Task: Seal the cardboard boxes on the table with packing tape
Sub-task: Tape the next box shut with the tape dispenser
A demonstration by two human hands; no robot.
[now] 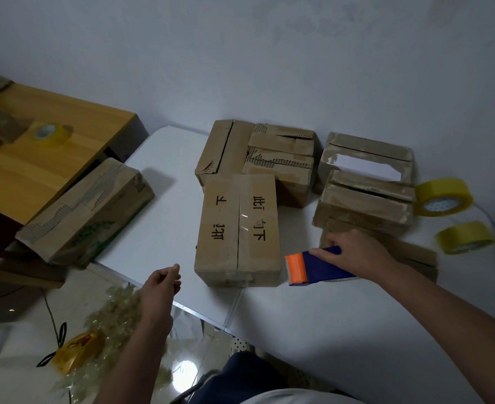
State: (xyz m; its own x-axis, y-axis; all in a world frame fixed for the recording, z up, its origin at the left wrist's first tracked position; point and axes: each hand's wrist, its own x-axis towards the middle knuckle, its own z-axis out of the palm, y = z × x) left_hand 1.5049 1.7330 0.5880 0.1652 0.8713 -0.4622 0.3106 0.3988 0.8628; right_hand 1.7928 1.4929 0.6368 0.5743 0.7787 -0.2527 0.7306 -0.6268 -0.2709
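Note:
A small cardboard box [237,231] with black printed characters and clear tape along its centre seam stands near the front of the white table [164,182]. Right of it, my right hand [354,252] grips a blue tape dispenser [316,268] with an orange front, resting on the table. My left hand [163,282] hovers left of the box over the table edge, fingers loosely curled, holding nothing. A larger worn box [258,158] stands behind, and another torn box [365,182] with a white label sits to the right.
Two yellow tape rolls [441,196] [465,237] lie at the table's right. A flattened cardboard piece [415,252] lies under my right wrist. Another box [88,211] hangs off the table's left edge. A wooden table [36,153] with a third tape roll [50,134] stands at left.

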